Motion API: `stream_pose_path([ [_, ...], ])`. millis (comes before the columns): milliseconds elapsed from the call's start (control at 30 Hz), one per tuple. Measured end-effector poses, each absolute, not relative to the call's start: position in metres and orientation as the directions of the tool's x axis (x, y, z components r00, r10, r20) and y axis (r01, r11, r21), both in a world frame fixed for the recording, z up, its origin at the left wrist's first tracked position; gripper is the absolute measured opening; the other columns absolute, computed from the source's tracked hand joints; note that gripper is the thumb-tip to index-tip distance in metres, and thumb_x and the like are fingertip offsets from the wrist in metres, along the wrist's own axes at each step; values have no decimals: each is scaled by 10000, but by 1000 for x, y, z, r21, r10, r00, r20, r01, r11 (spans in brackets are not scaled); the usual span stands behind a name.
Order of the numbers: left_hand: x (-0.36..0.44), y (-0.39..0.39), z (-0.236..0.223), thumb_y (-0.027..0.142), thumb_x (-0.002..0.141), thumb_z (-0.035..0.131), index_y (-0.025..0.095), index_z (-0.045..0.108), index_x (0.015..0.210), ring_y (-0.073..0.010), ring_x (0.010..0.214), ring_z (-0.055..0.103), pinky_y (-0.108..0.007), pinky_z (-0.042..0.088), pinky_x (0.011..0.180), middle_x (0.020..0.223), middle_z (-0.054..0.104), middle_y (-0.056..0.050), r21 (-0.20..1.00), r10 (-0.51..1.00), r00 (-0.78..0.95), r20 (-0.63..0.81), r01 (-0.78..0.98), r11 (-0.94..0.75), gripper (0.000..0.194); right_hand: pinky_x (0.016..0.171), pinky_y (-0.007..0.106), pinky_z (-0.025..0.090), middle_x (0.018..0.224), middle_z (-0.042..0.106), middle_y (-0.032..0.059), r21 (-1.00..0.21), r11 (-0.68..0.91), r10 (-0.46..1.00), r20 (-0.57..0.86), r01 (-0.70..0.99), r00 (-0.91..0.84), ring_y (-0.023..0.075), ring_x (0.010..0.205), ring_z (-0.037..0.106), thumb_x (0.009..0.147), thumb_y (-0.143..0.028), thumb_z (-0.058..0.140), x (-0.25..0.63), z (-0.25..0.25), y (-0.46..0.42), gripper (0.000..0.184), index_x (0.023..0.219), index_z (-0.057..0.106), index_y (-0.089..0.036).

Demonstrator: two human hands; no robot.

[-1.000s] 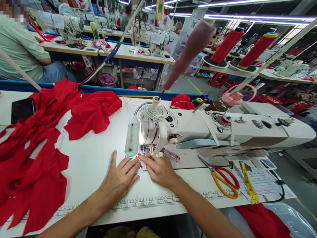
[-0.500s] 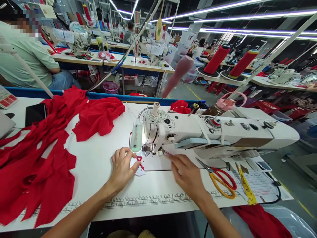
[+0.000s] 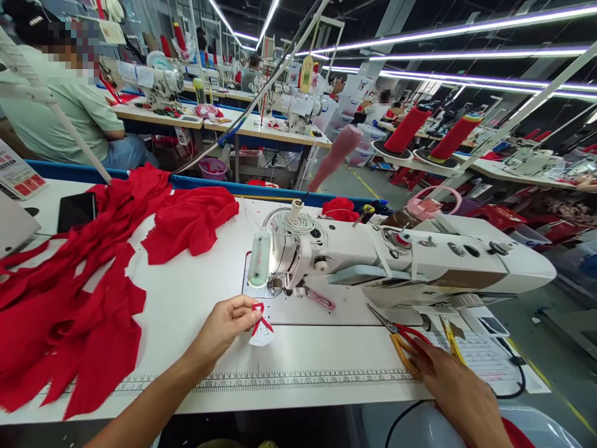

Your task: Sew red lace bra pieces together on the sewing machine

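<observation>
My left hand (image 3: 228, 323) pinches a small white fabric piece with crossing red trim (image 3: 262, 328) between thumb and fingers, just in front of the sewing machine (image 3: 354, 249). The piece's lower white end hangs free of the fingers. Over at the right, my right hand (image 3: 452, 379) has its fingers closed around the handles of the scissors (image 3: 405, 348), one loop red and one yellow. Their blades lie on the table, pointing left toward the machine. Part of the handles is hidden under the hand. A pink slotted lever (image 3: 321, 298) sticks out below the machine head.
Red fabric (image 3: 93, 298) spreads over the table's left side, beside a black phone (image 3: 77, 211). A printed ruler (image 3: 298, 378) runs along the front edge. Papers and a yellow measuring tape (image 3: 451, 341) lie at right. A person (image 3: 69, 118) sits at another table.
My right hand has moved from beside the needle area right to the scissors and closed on their handles. My left hand has drawn the fabric piece slightly nearer, away from the needle.
</observation>
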State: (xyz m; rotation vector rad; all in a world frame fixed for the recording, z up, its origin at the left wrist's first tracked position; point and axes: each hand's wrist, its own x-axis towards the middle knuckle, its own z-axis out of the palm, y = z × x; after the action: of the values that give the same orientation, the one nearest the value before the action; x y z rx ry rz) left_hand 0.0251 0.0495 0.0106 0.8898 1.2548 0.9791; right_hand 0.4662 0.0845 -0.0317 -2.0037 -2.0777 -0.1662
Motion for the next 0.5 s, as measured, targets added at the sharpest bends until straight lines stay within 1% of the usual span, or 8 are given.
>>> stream_pose_path([
  [100,30,42,16,517,777,715,178,636,843,-147,734,588,-281,448,769,760,656,1,917,930,49,-363,-158,366,354,551,385,483,834,714,113,-53,71,974,218,996,-58,320,779,671,816,-378,427,470,-30,86,349,989,716,-287],
  [167,33,38,19,523,761,713,184,611,782,-141,699,544,-279,439,739,721,600,19,913,927,31,-373,-165,373,355,572,396,495,843,698,122,-53,102,962,260,993,-85,329,832,666,804,-369,434,468,-29,81,312,936,698,-267],
  [200,35,36,20,521,760,707,186,597,761,-137,682,521,-276,432,724,707,570,26,912,926,21,-378,-165,376,352,580,394,501,840,689,117,-73,115,957,277,991,-90,325,841,664,805,-372,449,463,-28,76,282,920,684,-264],
  [233,37,34,21,514,765,696,188,586,750,-132,669,499,-272,422,711,697,543,32,910,924,19,-382,-165,380,344,581,386,505,833,681,103,-111,129,954,286,985,-93,311,826,664,814,-376,466,456,-26,70,253,919,668,-265],
  [300,41,32,23,489,788,670,194,569,752,-124,656,464,-260,397,693,689,507,42,904,919,31,-393,-170,393,314,570,348,508,816,663,59,-232,189,954,273,954,-123,261,755,656,841,-390,512,430,-19,56,198,943,636,-273],
  [367,47,29,25,461,813,641,202,549,762,-117,645,428,-246,368,665,684,480,49,899,915,57,-399,-174,402,280,543,308,500,748,623,24,-371,327,937,246,869,-248,206,643,616,865,-413,558,392,-8,43,152,874,597,-266],
  [433,53,27,28,448,829,621,207,529,768,-114,632,392,-238,339,632,676,458,53,900,916,85,-391,-174,400,264,613,312,524,827,630,36,-431,406,913,218,806,-344,208,716,626,846,-452,651,349,4,35,229,933,591,-249],
  [500,59,25,31,449,836,614,208,518,762,-114,633,376,-233,328,618,673,450,52,909,925,103,-366,-172,379,270,622,302,515,840,619,22,-459,463,885,190,758,-425,194,718,613,810,-422,720,311,14,32,263,927,568,-242],
])
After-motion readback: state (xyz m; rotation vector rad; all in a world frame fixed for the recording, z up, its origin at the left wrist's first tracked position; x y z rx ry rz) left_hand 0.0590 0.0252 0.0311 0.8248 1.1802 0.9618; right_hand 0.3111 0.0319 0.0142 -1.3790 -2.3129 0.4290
